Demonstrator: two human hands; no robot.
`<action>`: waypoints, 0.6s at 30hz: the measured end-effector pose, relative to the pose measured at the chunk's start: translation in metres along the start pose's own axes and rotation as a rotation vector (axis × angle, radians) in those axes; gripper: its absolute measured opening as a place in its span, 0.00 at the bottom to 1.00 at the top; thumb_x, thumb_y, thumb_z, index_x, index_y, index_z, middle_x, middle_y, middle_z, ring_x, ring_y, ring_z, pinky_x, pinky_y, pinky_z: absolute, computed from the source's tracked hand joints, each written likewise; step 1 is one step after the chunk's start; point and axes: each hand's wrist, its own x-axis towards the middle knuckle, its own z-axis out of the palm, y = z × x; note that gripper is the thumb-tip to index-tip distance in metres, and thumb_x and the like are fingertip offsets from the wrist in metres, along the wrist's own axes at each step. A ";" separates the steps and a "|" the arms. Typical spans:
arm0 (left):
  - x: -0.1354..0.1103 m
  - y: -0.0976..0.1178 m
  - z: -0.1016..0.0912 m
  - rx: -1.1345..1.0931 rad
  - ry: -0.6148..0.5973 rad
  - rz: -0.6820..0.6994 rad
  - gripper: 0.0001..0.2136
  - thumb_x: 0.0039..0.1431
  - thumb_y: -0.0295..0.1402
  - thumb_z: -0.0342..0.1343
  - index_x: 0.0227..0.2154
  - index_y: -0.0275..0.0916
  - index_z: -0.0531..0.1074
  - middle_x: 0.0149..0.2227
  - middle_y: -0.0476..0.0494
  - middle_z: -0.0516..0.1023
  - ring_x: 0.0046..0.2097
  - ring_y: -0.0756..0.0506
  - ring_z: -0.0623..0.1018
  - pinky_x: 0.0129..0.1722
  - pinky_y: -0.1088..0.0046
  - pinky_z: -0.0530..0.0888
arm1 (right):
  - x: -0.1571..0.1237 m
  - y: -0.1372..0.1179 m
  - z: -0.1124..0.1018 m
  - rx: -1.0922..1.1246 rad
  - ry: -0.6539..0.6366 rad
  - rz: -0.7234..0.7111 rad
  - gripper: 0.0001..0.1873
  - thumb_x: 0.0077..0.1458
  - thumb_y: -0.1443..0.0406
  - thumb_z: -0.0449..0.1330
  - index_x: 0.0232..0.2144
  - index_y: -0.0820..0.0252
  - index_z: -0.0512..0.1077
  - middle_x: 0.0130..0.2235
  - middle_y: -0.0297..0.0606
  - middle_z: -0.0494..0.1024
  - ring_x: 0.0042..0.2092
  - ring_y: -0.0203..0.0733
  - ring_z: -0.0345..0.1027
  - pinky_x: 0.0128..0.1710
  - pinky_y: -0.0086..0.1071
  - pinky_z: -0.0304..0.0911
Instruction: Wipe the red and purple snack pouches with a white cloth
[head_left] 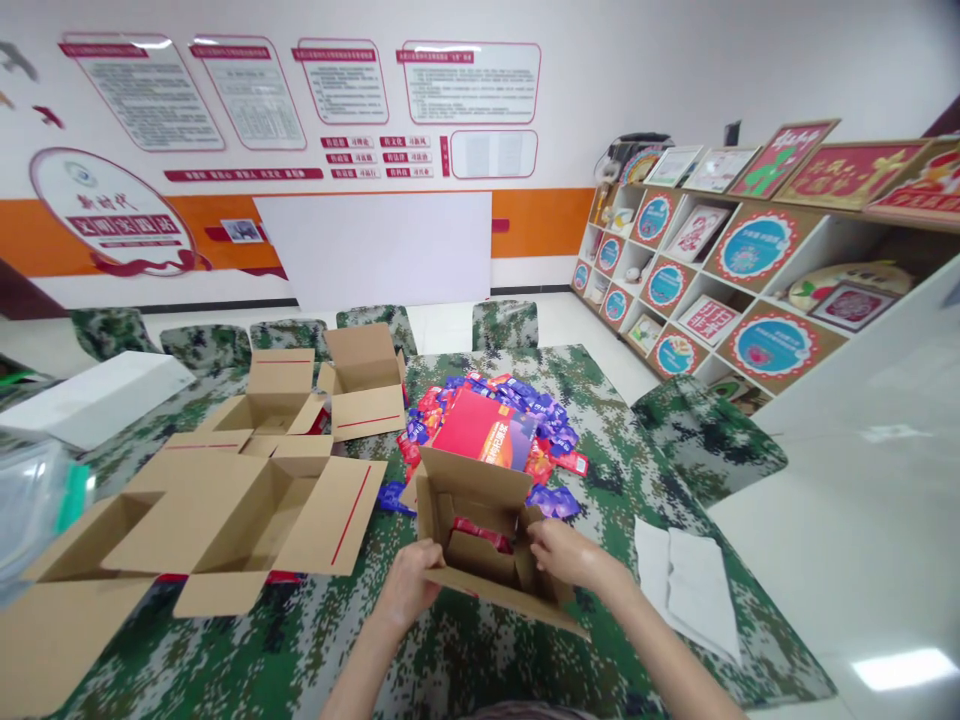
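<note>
An open cardboard box [472, 490] stands at the table's near side, its flaps up, with a red packet [484, 535] inside. My left hand [412, 578] grips the box's near left edge, thumb over the rim. At the right side of the box, my right hand [559, 548] has its curled fingers on the side flap or wall; the fingertips are partly hidden. Just beyond the box lies a flat red and purple printed carton [484, 428], on top of a heap of small purple and red packets [551, 410].
Several open cardboard boxes [255, 510] spread over the left of the camouflage-covered table [607, 440]. White paper sheets [690, 585] lie at the right. A long white box [97, 395] and a clear plastic container [34, 505] are far left. Camouflage-covered chairs [705, 440] surround the table.
</note>
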 end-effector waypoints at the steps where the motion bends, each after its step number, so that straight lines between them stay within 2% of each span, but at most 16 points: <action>1: -0.002 -0.001 0.000 -0.002 -0.002 0.003 0.07 0.46 0.22 0.49 0.23 0.40 0.68 0.26 0.47 0.70 0.32 0.47 0.71 0.32 0.74 0.62 | 0.002 0.005 0.005 -0.078 0.061 0.013 0.12 0.51 0.71 0.48 0.26 0.63 0.71 0.28 0.42 0.76 0.31 0.39 0.69 0.31 0.29 0.55; 3: -0.007 -0.005 0.001 -0.009 -0.017 0.008 0.07 0.46 0.22 0.49 0.23 0.39 0.68 0.26 0.47 0.70 0.33 0.47 0.71 0.32 0.74 0.61 | 0.007 0.016 0.016 -0.181 0.145 0.054 0.12 0.52 0.71 0.47 0.26 0.64 0.70 0.30 0.45 0.76 0.33 0.41 0.68 0.31 0.30 0.55; 7: -0.020 -0.019 0.001 -0.035 -0.090 0.028 0.04 0.45 0.24 0.52 0.25 0.39 0.68 0.27 0.47 0.70 0.34 0.46 0.71 0.33 0.74 0.61 | 0.013 0.034 0.035 -0.201 0.185 0.150 0.11 0.53 0.72 0.47 0.29 0.64 0.69 0.32 0.45 0.75 0.34 0.42 0.68 0.33 0.31 0.55; 10: -0.025 -0.029 0.004 -0.056 -0.159 0.001 0.04 0.49 0.26 0.51 0.25 0.39 0.69 0.28 0.47 0.70 0.34 0.46 0.71 0.33 0.74 0.61 | 0.017 0.033 0.047 -0.181 0.206 0.169 0.08 0.53 0.67 0.52 0.34 0.65 0.68 0.35 0.46 0.75 0.37 0.43 0.68 0.36 0.31 0.57; 13: -0.023 -0.031 0.003 -0.076 -0.215 -0.027 0.08 0.53 0.25 0.47 0.26 0.39 0.70 0.30 0.48 0.71 0.36 0.47 0.71 0.35 0.75 0.62 | 0.026 0.024 0.053 -0.191 0.211 0.179 0.13 0.50 0.63 0.56 0.38 0.66 0.68 0.39 0.49 0.75 0.42 0.47 0.69 0.40 0.33 0.58; 15: -0.022 -0.027 -0.003 -0.092 -0.240 -0.018 0.09 0.55 0.25 0.45 0.27 0.40 0.70 0.31 0.48 0.71 0.37 0.47 0.71 0.36 0.75 0.63 | 0.034 0.019 0.055 -0.216 0.198 0.191 0.13 0.49 0.66 0.56 0.38 0.67 0.69 0.41 0.51 0.75 0.44 0.49 0.69 0.42 0.33 0.57; 18: -0.023 -0.016 -0.023 -0.116 -0.264 0.032 0.10 0.56 0.25 0.45 0.31 0.42 0.70 0.34 0.49 0.72 0.40 0.47 0.71 0.39 0.74 0.64 | 0.044 0.017 0.057 -0.227 0.184 0.198 0.13 0.46 0.74 0.52 0.36 0.66 0.70 0.39 0.50 0.76 0.43 0.48 0.70 0.39 0.32 0.57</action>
